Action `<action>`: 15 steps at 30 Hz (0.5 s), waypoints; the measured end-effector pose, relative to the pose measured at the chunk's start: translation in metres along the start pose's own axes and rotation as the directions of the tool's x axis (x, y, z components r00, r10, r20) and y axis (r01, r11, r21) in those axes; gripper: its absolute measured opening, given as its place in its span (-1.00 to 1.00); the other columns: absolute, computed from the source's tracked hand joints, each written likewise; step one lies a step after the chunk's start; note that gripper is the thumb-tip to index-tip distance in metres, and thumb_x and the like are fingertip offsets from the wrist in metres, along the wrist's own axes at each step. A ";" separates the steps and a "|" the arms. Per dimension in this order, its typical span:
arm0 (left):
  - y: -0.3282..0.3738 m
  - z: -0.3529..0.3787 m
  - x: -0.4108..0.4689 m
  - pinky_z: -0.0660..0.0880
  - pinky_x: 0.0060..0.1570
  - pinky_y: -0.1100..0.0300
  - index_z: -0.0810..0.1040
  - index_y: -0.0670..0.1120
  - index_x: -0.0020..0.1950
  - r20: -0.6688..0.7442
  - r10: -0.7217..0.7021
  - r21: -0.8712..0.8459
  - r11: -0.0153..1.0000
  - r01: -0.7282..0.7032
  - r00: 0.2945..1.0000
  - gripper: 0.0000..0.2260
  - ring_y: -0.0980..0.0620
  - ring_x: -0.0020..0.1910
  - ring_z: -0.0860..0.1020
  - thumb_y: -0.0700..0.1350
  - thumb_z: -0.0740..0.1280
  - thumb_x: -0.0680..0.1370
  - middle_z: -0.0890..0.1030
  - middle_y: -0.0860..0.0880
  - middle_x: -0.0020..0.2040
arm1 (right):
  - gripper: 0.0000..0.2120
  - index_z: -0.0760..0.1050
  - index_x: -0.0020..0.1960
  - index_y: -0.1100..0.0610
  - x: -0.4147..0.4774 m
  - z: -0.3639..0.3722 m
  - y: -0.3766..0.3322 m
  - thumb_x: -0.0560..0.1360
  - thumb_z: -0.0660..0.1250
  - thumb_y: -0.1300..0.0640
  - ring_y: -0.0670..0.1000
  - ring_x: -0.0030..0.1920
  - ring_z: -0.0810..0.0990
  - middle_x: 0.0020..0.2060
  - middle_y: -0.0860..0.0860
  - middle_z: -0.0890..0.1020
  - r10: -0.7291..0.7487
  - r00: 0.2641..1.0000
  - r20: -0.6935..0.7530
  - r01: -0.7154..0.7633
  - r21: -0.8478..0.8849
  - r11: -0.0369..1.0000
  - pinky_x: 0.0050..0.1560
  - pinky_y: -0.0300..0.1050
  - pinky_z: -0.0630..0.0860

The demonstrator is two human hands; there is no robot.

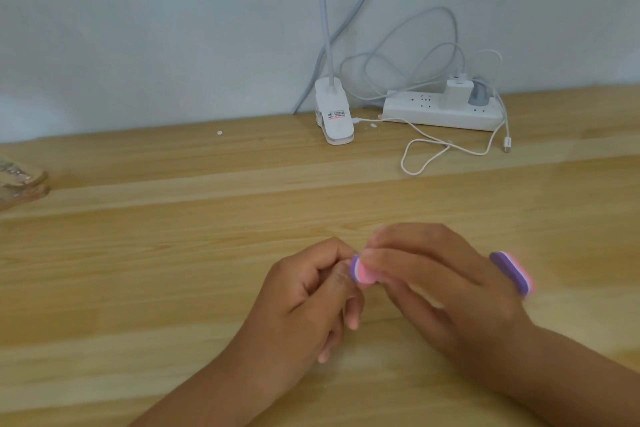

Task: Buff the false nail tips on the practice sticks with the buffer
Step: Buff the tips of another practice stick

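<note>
Pale wood planks of the table (173, 253) run across the whole lower frame, and both of my hands meet over them just right of centre. My right hand (440, 288) is wrapped over the buffer (512, 272), fingers curled round it. The buffer's long axis lies roughly left to right across the frame: its rounded pink, white and purple end pokes out at my fingertips, and the other end sticks out past the back of my hand toward the right edge. That left end touches the thumb of my left hand (304, 298), whose fingers are curled in. I cannot tell what they grip, because the nail tip and its stick are hidden behind them. This part of the frame is blurred. Further back, in the upper middle against the pale wall, a white clip-on lamp base (334, 114) stands on the table with its neck rising out of frame. Just to its right lies a white power strip (415, 107) with a white charger (453, 94) and a grey plug (479, 92) in it. A white cable (426, 152) loops across the wood in front. At the left edge sits a blurred brownish object (20, 184).
</note>
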State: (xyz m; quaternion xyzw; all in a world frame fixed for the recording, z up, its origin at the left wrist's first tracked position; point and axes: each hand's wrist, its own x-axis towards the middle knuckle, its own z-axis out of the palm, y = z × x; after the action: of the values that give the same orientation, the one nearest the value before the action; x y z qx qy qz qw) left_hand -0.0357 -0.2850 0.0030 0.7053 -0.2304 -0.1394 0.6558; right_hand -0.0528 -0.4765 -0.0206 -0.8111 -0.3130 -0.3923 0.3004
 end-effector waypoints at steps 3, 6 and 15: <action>-0.002 -0.001 0.000 0.26 -0.57 0.33 0.53 -0.01 -0.21 -0.008 0.013 0.017 1.000 -0.012 1.000 -0.78 0.06 -0.63 0.33 -0.02 0.19 0.59 0.51 -0.03 -0.42 | -0.79 0.67 0.10 0.23 0.000 -0.003 0.006 0.51 0.40 0.41 0.03 0.12 0.62 0.07 0.11 0.64 0.014 0.999 0.039 -0.013 -0.050 0.999 0.12 -0.10 0.55; -0.003 -0.002 0.000 0.25 -0.57 0.35 0.52 0.00 -0.21 -0.010 0.021 0.013 1.000 -0.021 1.000 -0.78 0.06 -0.63 0.33 -0.03 0.18 0.59 0.50 -0.02 -0.41 | -0.80 0.63 0.13 0.20 0.004 -0.006 0.010 0.53 0.38 0.36 -0.02 0.11 0.61 0.06 0.07 0.64 0.087 0.995 -0.054 -0.090 -0.059 0.994 0.18 -0.20 0.51; -0.003 -0.003 0.003 0.26 -0.54 0.31 0.51 -0.04 -0.17 0.005 0.057 0.071 0.996 -0.057 0.998 -0.78 0.04 -0.62 0.36 -0.07 0.17 0.61 0.54 -0.02 -0.35 | -0.79 0.62 0.17 0.19 0.002 -0.007 0.012 0.56 0.35 0.33 -0.03 0.15 0.60 0.10 0.08 0.63 0.077 0.997 -0.019 -0.078 -0.032 0.996 0.20 -0.20 0.50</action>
State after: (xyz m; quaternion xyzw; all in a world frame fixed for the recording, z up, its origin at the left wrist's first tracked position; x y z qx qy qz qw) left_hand -0.0318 -0.2841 0.0009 0.7211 -0.2564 -0.1136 0.6336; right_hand -0.0457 -0.4888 -0.0181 -0.8239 -0.2722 -0.3924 0.3050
